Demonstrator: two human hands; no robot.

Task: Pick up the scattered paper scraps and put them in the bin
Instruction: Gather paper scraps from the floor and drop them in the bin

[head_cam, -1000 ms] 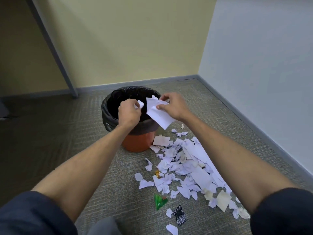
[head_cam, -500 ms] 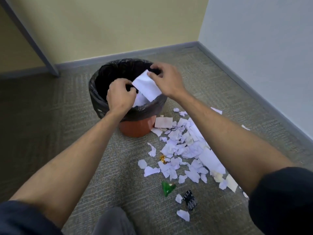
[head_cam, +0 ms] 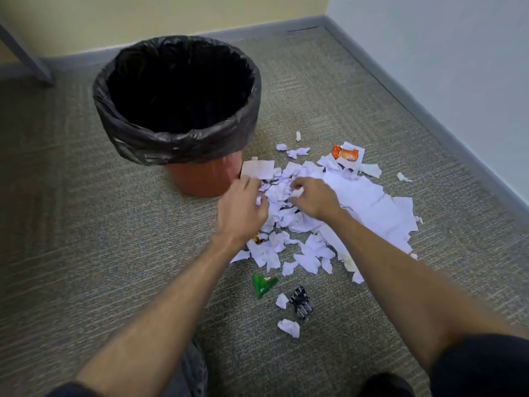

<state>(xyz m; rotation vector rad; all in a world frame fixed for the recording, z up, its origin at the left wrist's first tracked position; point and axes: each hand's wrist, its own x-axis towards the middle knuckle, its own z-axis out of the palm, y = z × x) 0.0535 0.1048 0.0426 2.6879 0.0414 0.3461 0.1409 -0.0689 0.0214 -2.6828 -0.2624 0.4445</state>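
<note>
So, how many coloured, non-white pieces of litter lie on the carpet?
4: an orange wrapper at the pile's far edge, a green scrap and a black printed wrapper nearest the camera, a gold bit by the left wrist. More may be hidden.

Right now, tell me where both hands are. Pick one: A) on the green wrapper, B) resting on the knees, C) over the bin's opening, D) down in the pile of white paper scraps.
D: the left hand and right hand both reach into the paper scraps on the carpet beside the bin.

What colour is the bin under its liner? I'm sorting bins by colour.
Orange-red bin, seen in the head view.
</note>
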